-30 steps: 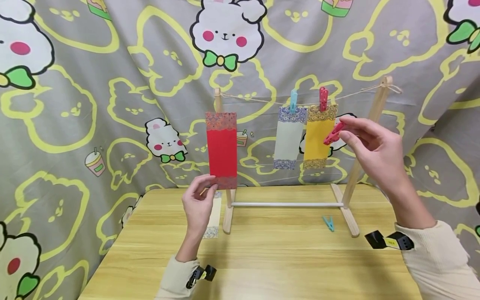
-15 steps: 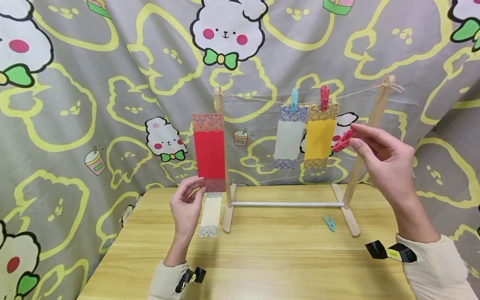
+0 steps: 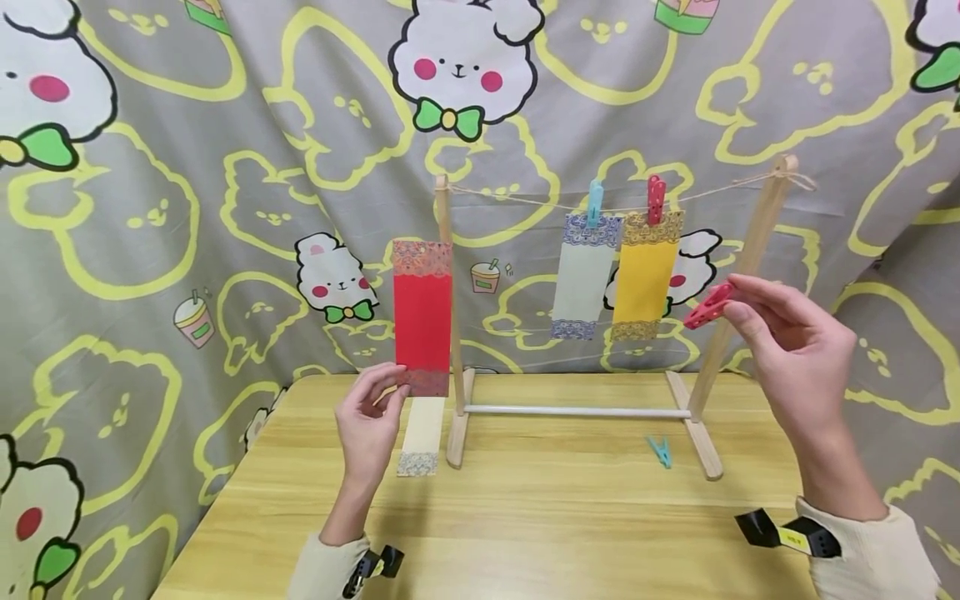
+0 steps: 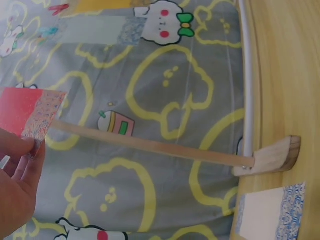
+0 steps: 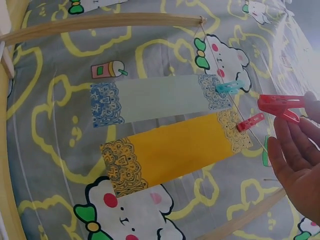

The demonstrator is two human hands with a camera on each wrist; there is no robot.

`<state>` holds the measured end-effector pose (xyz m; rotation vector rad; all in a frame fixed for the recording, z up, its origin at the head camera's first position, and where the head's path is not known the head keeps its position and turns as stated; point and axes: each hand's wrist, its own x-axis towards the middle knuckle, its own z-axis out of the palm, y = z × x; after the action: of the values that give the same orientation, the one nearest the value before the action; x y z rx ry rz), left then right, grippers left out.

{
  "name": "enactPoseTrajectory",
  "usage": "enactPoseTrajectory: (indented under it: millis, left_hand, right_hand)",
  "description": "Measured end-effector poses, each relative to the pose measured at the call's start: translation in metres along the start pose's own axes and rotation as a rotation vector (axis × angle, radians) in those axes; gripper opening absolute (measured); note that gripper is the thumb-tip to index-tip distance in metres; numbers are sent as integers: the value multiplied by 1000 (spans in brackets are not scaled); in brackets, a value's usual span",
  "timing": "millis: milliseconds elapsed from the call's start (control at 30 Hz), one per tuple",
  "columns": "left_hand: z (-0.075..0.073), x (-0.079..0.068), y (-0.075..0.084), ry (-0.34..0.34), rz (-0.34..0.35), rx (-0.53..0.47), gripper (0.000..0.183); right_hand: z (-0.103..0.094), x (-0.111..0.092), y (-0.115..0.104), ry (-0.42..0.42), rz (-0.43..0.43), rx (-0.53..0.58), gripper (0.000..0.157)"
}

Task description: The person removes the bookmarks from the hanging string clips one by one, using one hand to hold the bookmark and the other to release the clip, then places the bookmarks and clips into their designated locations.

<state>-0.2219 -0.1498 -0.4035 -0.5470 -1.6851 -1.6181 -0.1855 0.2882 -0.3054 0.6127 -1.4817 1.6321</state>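
My left hand pinches a red paper card by its lower left corner, holding it upright in front of the rack's left post. The card has patterned bands at top and bottom. Between thumb and fingers my right hand holds a red clothespin, just left of the right post. From the string hang a pale card under a light blue clothespin and a yellow card under another red clothespin. In the right wrist view both cards show clearly beside the held clothespin.
The wooden rack stands on the table, with a white crossbar low between its feet. A blue clothespin lies near the right foot. A cream card lies by the left foot. Behind hangs a patterned curtain.
My left hand has moved the red card left and slightly down. My right hand has drifted right and down with the red clothespin, away from the yellow card.
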Motion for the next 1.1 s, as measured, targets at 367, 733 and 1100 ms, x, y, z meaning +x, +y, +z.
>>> enactPoseTrajectory:
  millis: [367, 733, 1100]
  left_hand:
    - [-7, -6, -3, 19, -4, 10, 29]
    - [-18, -3, -6, 47, -59, -29, 26]
    - [-32, 1, -8, 78, -92, -67, 26]
  right_hand:
    - [-11, -16, 4, 118, 19, 174, 34]
    - [-17, -29, 13, 202, 57, 275, 33]
    - [-25, -46, 16, 247, 67, 250, 35]
